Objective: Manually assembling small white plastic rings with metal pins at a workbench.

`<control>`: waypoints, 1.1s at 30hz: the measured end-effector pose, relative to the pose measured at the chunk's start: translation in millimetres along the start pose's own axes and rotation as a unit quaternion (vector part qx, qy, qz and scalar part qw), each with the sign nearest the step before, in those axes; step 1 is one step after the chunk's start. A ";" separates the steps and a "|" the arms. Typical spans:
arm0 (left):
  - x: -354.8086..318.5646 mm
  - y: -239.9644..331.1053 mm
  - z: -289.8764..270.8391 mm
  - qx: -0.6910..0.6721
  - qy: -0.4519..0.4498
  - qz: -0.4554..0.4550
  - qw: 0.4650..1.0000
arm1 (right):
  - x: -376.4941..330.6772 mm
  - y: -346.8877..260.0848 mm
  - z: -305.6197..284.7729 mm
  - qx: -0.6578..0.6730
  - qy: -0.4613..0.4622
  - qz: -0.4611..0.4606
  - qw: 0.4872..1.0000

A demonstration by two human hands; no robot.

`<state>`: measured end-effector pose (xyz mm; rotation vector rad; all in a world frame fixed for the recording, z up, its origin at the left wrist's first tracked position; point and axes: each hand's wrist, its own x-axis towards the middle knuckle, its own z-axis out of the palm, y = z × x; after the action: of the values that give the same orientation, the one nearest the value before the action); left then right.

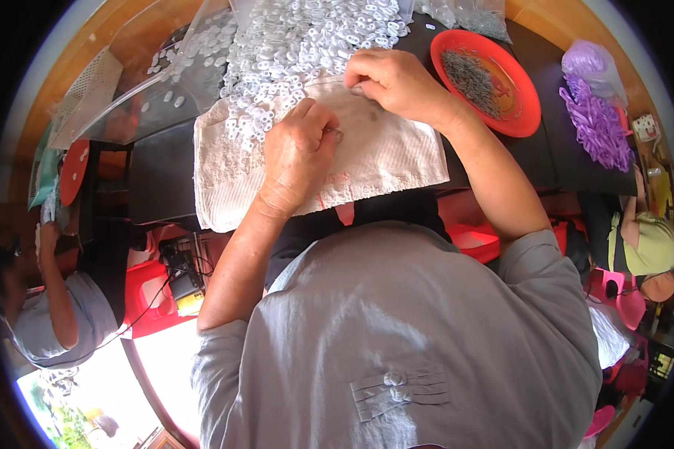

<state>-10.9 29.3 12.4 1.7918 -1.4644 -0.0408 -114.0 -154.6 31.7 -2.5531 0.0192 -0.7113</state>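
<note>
On the pale cloth, the left hand is curled and the right hand pinched; I can't tell what either holds. Grey pins in the red plate and heaped white pieces ahead suggest plenty left; 0 look clearly finished.

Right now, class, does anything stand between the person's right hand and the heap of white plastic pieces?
Nothing visible does: the right hand is over the light cloth, beside the near edge of the white plastic pieces.
</note>
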 end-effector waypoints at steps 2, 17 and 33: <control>0.9 1.2 -0.3 -0.009 -0.010 -0.004 1.000 | -2.3 6.1 7.6 -0.030 0.003 -0.022 0.999; -3.1 -2.7 1.9 -0.006 0.031 -0.004 0.999 | -3.0 4.4 13.2 -0.137 0.024 -0.046 0.989; 4.2 -12.5 -15.2 -0.503 0.121 -0.278 0.809 | 8.0 -27.1 4.9 0.341 -0.060 0.168 0.923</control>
<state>8.0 34.2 17.1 1.1687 -0.4715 -0.7233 -107.8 -129.6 44.3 -1.8509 0.1392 -0.3389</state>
